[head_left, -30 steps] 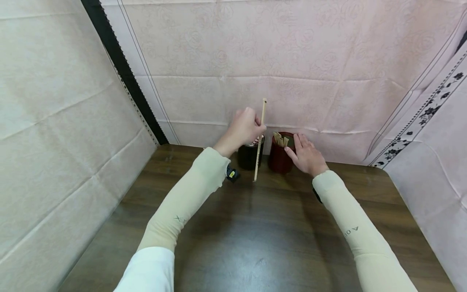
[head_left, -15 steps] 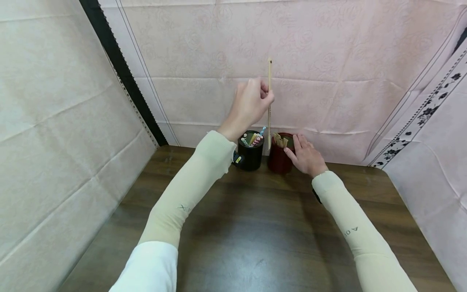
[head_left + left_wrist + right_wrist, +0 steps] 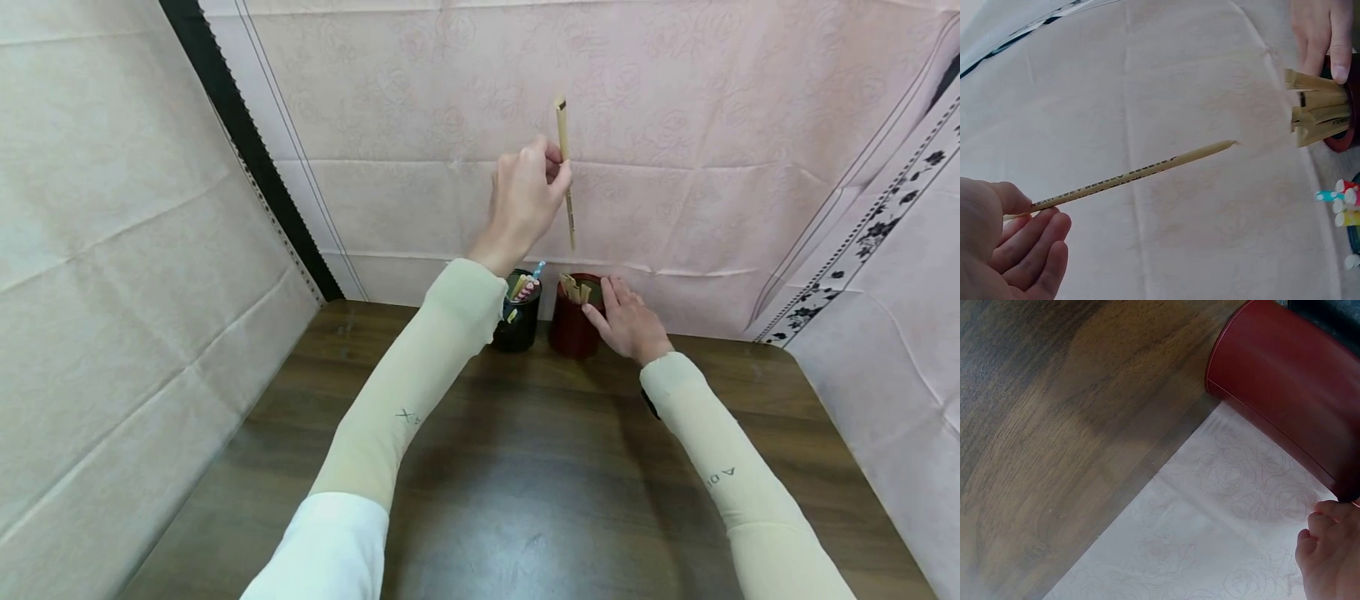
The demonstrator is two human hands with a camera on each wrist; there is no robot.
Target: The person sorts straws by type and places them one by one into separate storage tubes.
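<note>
My left hand (image 3: 528,187) pinches a thin, kraft-coloured paper-wrapped straw (image 3: 1147,169) with dark printing. It is near upright, its lower end above the red cup (image 3: 573,335) and apart from it. Several similar paper wrappers (image 3: 1322,106) stick out of that cup. On its right rim rests my right hand (image 3: 632,323), fingers fairly straight and thumb spread; some fingers are hidden in the right wrist view. A black cup (image 3: 519,333) stands just left of the red one, holding several coloured and striped straws (image 3: 527,288).
Both cups stand at the far edge of a dark wooden table (image 3: 525,467). Behind them hangs a pale cloth wall (image 3: 675,108), with further cloth at the left (image 3: 112,250) and right sides.
My left hand has lifted the paper-wrapped straw from in front of the cups, moving up and slightly right. The right hand stays on the red cup's rim.
</note>
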